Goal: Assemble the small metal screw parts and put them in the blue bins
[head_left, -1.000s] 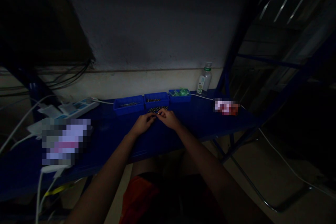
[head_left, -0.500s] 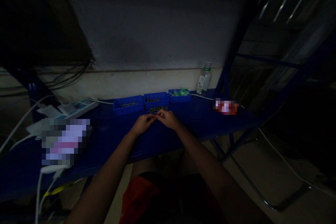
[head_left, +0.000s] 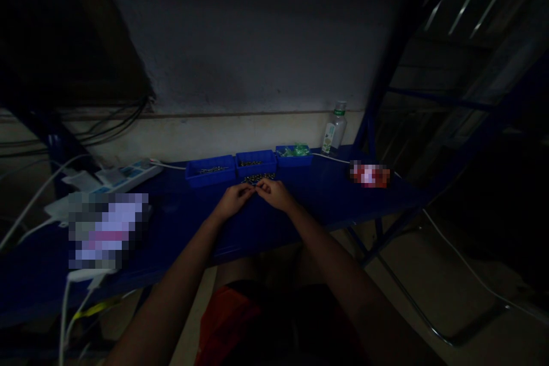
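Observation:
My left hand (head_left: 234,200) and my right hand (head_left: 274,193) rest together on the blue table (head_left: 180,223), fingertips meeting in a pinch over a small pile of metal parts (head_left: 257,178). What they pinch is too small and dark to name. Just beyond them stand three blue bins in a row: the left bin (head_left: 210,172) and the middle bin (head_left: 255,162) hold small metal pieces, the right bin (head_left: 294,155) holds green pieces.
A clear bottle with a green cap (head_left: 334,130) stands at the wall behind the bins. A white power strip (head_left: 128,174) with cables lies at the left. A blurred box (head_left: 105,229) and a blurred red packet (head_left: 369,174) lie on the table. Dark metal shelving (head_left: 463,68) rises at the right.

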Action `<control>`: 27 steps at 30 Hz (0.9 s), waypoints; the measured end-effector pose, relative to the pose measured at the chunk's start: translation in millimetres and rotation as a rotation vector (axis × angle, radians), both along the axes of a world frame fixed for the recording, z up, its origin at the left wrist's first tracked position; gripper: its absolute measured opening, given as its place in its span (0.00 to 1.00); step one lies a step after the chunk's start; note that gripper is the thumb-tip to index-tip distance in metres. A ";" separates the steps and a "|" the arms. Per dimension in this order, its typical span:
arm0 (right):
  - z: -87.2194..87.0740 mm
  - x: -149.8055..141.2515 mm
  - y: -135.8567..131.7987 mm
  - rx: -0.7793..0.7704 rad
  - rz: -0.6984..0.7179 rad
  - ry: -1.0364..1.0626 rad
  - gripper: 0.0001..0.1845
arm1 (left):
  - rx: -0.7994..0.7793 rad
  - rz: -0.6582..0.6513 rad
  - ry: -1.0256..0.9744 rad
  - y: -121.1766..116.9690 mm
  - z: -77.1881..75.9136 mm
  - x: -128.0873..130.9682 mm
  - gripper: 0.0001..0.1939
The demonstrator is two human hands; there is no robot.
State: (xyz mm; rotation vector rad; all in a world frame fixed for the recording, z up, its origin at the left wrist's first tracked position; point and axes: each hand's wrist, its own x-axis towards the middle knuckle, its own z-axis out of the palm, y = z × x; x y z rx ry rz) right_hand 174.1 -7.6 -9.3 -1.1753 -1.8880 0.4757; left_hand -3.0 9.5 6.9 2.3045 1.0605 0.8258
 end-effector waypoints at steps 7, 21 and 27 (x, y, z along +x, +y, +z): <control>-2.6 1.2 2.0 -0.039 0.034 -0.029 0.09 | 0.021 0.015 -0.022 -0.1 0.8 -1.0 0.18; -4.6 2.6 2.7 -0.069 0.118 -0.011 0.12 | 0.105 0.024 -0.026 -5.9 6.7 1.1 0.16; -3.0 4.4 4.4 -0.121 0.169 0.054 0.12 | 0.093 0.028 -0.029 -7.9 8.9 1.9 0.17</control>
